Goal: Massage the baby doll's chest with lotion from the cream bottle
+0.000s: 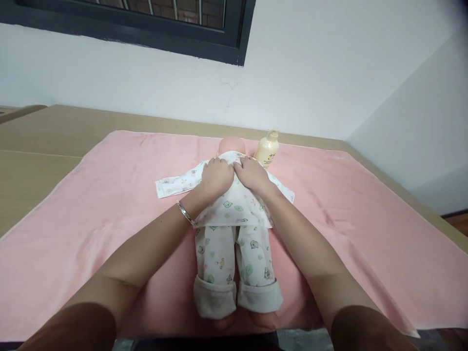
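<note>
A baby doll (232, 145) lies lengthwise in front of me, its bald head away from me and its feet toward me. It has a white printed shirt (234, 209) on its upper body and matching trousers (219, 253) with thick turned-up cuffs. My left hand (218, 176) is closed over the left of the shirt's upper part, fingers curled down. On the other side my right hand (252, 173) is closed over the shirt near the shoulder, its thumb close to the left one. The fingertips and the cloth under both palms are hidden. The sleeves spread out sideways.
A cream pump bottle (267, 148) stands just right of the doll's head. Beneath everything is a pink blanket (120, 195) with some creases, spread over a wooden table (66, 126). A white wall (292, 73) and a dark window frame (234, 44) rise behind.
</note>
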Demonstrator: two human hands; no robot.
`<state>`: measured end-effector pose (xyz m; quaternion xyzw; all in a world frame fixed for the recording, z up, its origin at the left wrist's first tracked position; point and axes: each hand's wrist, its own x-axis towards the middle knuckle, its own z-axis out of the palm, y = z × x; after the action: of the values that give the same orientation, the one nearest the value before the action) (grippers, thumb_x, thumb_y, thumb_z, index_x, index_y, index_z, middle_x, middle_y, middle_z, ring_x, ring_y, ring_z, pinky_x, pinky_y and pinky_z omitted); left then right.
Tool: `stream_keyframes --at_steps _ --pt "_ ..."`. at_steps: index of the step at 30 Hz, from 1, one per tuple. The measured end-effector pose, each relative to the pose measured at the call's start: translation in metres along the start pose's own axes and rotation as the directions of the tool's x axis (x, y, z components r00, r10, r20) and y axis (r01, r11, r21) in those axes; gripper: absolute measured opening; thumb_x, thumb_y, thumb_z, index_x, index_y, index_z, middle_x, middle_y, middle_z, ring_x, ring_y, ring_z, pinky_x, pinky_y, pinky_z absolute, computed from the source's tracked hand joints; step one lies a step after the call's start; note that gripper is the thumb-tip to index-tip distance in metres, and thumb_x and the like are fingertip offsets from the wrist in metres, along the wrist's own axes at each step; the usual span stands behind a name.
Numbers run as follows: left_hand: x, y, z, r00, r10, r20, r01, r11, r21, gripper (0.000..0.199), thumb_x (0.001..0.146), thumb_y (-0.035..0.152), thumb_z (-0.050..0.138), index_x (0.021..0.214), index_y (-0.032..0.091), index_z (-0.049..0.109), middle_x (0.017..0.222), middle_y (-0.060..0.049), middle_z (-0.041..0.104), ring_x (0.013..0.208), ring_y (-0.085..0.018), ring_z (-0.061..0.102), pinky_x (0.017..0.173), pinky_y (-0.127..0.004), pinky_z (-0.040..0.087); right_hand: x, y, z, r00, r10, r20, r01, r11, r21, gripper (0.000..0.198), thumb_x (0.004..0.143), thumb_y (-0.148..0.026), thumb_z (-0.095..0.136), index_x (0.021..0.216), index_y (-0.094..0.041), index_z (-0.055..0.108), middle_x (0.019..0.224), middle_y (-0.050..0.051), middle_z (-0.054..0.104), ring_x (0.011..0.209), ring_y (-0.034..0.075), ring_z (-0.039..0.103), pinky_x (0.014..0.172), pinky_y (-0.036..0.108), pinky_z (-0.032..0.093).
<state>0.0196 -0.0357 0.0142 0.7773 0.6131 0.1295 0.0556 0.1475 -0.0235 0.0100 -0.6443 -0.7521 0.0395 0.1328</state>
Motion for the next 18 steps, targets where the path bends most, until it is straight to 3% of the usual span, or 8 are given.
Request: stream_keyframes --at_steps 4,9,14,18 --pt "-0.001 0.000 -0.006 0.996 0.038 0.084 -0.041 0.998 0.043 0.035 0.095 0.018 0.036 0.100 0.009 0.069 0.110 -0.022 0.070 0.110 -0.034 0.066 0.093 -0.043 0.050 -0.002 -0.003 0.003 1.000 0.016 -0.017 -0.017 0.996 -0.090 0.047 0.104 -0.031 0.029 0.117 -0.006 0.066 0.126 0.022 0.066 0.122 0.033 0.058 0.104 0.040 0.042" --pt "0.014 -0.018 0.002 0.999 0.007 0.037 -0.003 0.994 -0.113 0.046 0.098 0.033 0.030 0.096 0.013 0.071 0.108 -0.018 0.073 0.099 -0.031 0.068 0.085 -0.040 0.053 -0.022 -0.019 -0.005 0.999 -0.022 -0.034 0.016 0.987 -0.158 0.042 0.104 -0.027 0.032 0.109 -0.007 0.069 0.114 0.021 0.070 0.112 0.032 0.063 0.098 0.038 0.044" --pt "0.017 -0.019 0.008 0.998 -0.055 0.003 0.055 0.993 -0.104 0.047 0.097 0.038 0.032 0.097 0.013 0.072 0.105 -0.018 0.074 0.099 -0.032 0.069 0.084 -0.041 0.053 -0.015 -0.013 -0.008 0.999 0.031 0.020 -0.030 0.999 -0.044 0.040 0.102 -0.030 0.034 0.106 -0.012 0.069 0.113 0.019 0.071 0.106 0.033 0.066 0.085 0.038 0.048" --pt "0.009 -0.011 0.007 0.993 -0.098 -0.065 0.092 0.992 -0.090 0.043 0.098 0.037 0.037 0.101 0.011 0.071 0.104 -0.019 0.074 0.099 -0.031 0.069 0.086 -0.039 0.053 0.000 0.002 -0.004 0.999 0.035 0.009 -0.035 0.998 0.045 0.040 0.102 -0.036 0.034 0.110 -0.014 0.067 0.116 0.016 0.071 0.107 0.032 0.065 0.086 0.037 0.047"
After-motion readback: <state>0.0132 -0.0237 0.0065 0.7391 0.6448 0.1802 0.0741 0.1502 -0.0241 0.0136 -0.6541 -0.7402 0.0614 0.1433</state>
